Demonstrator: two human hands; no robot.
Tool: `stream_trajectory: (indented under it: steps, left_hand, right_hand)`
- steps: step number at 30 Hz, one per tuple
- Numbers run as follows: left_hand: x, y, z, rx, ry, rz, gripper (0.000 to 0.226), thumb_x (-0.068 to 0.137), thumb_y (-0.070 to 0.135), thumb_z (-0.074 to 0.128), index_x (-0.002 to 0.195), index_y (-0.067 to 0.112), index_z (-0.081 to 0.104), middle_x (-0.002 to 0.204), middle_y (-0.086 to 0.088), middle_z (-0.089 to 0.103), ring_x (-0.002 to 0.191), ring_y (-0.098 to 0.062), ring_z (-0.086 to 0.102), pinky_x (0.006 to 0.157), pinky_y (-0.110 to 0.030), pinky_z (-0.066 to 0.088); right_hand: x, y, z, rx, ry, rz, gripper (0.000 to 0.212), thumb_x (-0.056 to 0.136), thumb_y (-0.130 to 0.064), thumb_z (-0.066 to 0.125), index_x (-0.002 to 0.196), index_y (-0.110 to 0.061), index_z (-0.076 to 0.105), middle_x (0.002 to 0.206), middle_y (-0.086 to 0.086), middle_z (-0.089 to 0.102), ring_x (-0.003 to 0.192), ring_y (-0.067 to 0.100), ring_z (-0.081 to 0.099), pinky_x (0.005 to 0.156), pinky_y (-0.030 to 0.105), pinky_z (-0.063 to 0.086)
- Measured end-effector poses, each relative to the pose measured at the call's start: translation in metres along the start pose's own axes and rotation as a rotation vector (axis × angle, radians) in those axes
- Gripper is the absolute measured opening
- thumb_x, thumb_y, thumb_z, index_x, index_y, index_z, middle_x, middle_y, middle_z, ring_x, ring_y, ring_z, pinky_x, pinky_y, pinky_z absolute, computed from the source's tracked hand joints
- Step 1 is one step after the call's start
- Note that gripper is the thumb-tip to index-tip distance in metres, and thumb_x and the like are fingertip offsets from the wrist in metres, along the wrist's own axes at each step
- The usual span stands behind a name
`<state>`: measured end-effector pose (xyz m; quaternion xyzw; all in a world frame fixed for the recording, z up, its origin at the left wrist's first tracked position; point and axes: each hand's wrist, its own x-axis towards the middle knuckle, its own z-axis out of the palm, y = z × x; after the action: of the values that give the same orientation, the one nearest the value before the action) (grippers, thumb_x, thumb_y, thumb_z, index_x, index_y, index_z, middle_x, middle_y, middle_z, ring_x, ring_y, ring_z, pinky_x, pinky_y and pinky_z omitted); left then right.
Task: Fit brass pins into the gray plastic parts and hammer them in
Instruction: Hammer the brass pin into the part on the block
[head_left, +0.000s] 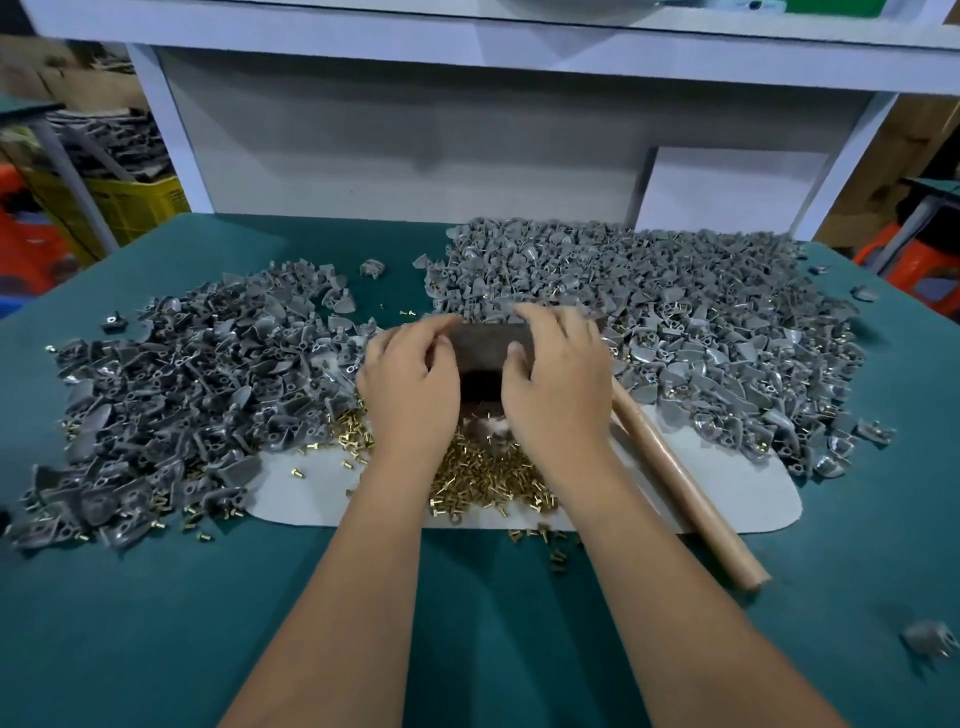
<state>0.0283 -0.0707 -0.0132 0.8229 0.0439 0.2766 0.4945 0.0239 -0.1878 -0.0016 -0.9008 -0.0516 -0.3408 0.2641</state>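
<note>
Two big heaps of gray plastic parts lie on the green table: one on the left (197, 395), one on the right (675, 312) with brass pins sticking out of many pieces. Loose brass pins (483, 473) are piled on a white mat (727, 488) in front of me. Between the heaps stands a dark brown block (485, 343). My left hand (410, 379) grips its left end and my right hand (558, 379) grips its right end, fingers curled over the top. A wooden hammer handle (685, 488) lies on the mat to the right of my right forearm; its head is hidden.
A white shelf frame (415, 130) rises behind the table. A single gray part (930, 639) lies near the table's front right edge. A yellow crate (130, 202) of parts stands on the floor at the left, orange stools (919, 260) at the right.
</note>
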Motion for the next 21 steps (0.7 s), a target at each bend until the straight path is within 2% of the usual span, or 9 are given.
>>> stream_trajectory:
  steps: [2,4,6,7,9,12,17,21]
  left_hand:
    - [0.004,-0.004,-0.01,0.194,0.066,0.04,0.043,0.091,0.01,0.047,0.121,0.035,0.064,0.116,0.02,0.061,0.129,-0.021,0.038,0.109,-0.047,0.025]
    - [0.01,-0.011,-0.02,0.422,0.057,0.01,0.054,0.087,0.007,0.049,0.133,0.034,0.055,0.144,0.003,0.05,0.141,-0.025,0.024,0.113,-0.047,0.015]
    - [0.013,-0.017,-0.028,0.57,-0.04,-0.109,0.062,0.086,0.01,0.049,0.144,0.03,0.043,0.156,-0.005,0.032,0.148,-0.03,0.01,0.117,-0.051,0.008]
    - [0.014,-0.019,-0.031,0.618,-0.093,-0.166,0.063,0.085,0.012,0.049,0.146,0.027,0.04,0.157,-0.008,0.03,0.148,-0.032,0.009,0.117,-0.052,0.008]
    - [0.014,-0.023,-0.033,0.693,-0.165,-0.206,0.056,0.086,0.014,0.049,0.141,0.023,0.048,0.15,-0.012,0.041,0.143,-0.035,0.023,0.114,-0.051,0.015]
    - [0.013,-0.024,-0.033,0.697,-0.15,-0.162,0.042,0.087,0.011,0.049,0.126,0.023,0.063,0.128,-0.01,0.057,0.125,-0.035,0.044,0.103,-0.047,0.028]
    - [0.012,-0.025,-0.034,0.615,-0.083,-0.14,0.04,0.086,0.009,0.053,0.119,0.027,0.068,0.118,-0.009,0.063,0.116,-0.035,0.049,0.096,-0.043,0.032]
    - [0.013,-0.026,-0.033,0.572,-0.041,-0.141,0.034,0.088,0.011,0.055,0.113,0.026,0.072,0.113,-0.007,0.066,0.112,-0.034,0.053,0.095,-0.041,0.035]
  right_hand:
    - [-0.007,-0.007,-0.003,0.065,-0.113,-0.131,0.02,0.088,-0.011,0.054,0.104,-0.016,0.065,0.099,-0.001,0.064,0.091,0.018,0.058,0.077,0.033,0.048]
    - [-0.015,-0.01,-0.001,0.015,-0.318,-0.222,0.021,0.088,-0.012,0.051,0.102,-0.015,0.066,0.096,0.002,0.065,0.089,0.023,0.06,0.07,0.035,0.049]
    - [-0.021,-0.012,0.006,-0.08,-0.506,-0.283,0.028,0.091,-0.02,0.048,0.114,-0.018,0.065,0.105,0.003,0.059,0.1,0.024,0.054,0.077,0.037,0.048]
    - [-0.023,-0.014,0.009,-0.112,-0.554,-0.306,0.031,0.092,-0.024,0.048,0.118,-0.019,0.063,0.107,0.003,0.056,0.103,0.024,0.05,0.081,0.038,0.047]
    - [-0.025,-0.017,0.011,-0.131,-0.586,-0.331,0.034,0.091,-0.03,0.048,0.12,-0.019,0.063,0.108,0.003,0.054,0.104,0.025,0.047,0.086,0.039,0.045]
    - [-0.025,-0.018,0.011,-0.077,-0.599,-0.323,0.034,0.088,-0.033,0.052,0.115,-0.018,0.064,0.105,0.002,0.053,0.103,0.024,0.049,0.086,0.038,0.046]
    - [-0.026,-0.022,0.009,-0.014,-0.632,-0.326,0.028,0.083,-0.044,0.059,0.096,-0.019,0.059,0.09,-0.002,0.052,0.087,0.02,0.051,0.068,0.034,0.042]
    - [-0.026,-0.023,0.006,0.036,-0.679,-0.299,0.009,0.086,-0.028,0.054,0.089,-0.019,0.055,0.086,-0.004,0.052,0.084,0.02,0.053,0.061,0.033,0.041]
